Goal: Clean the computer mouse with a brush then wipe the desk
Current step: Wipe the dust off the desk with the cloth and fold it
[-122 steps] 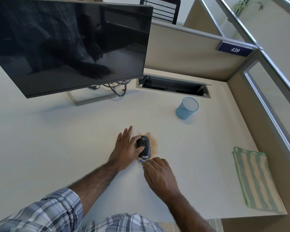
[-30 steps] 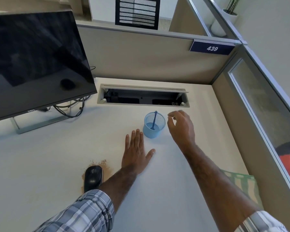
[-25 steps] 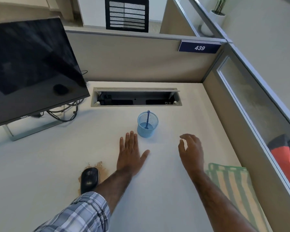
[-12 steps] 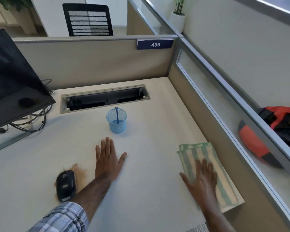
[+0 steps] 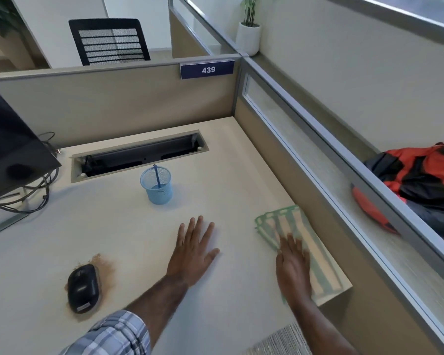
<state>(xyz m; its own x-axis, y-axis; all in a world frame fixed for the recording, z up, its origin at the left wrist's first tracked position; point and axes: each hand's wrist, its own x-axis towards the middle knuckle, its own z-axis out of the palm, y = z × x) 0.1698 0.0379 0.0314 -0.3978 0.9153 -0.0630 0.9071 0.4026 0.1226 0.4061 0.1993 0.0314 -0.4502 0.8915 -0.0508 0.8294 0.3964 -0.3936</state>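
A black computer mouse (image 5: 83, 288) lies on the white desk (image 5: 128, 226) at lower left, on a patch of brown dust (image 5: 104, 267). The blue brush (image 5: 157, 176) stands in a blue mesh cup (image 5: 157, 187) toward the back. A green-and-cream striped cloth (image 5: 306, 242) lies folded at the desk's right edge. My right hand (image 5: 292, 265) lies flat on the cloth with straight fingers. My left hand (image 5: 192, 249) rests flat on the desk, fingers spread, between the mouse and the cloth.
A dark monitor (image 5: 8, 149) with cables stands at the left. An open cable tray (image 5: 139, 157) is cut into the desk at the back. Partition walls close the back and right; an orange-and-black jacket (image 5: 418, 180) lies beyond the right partition.
My right hand let go of the brush in the cup, swung right and came down flat on the striped cloth. My left hand stayed flat on the desk. The view turned right.
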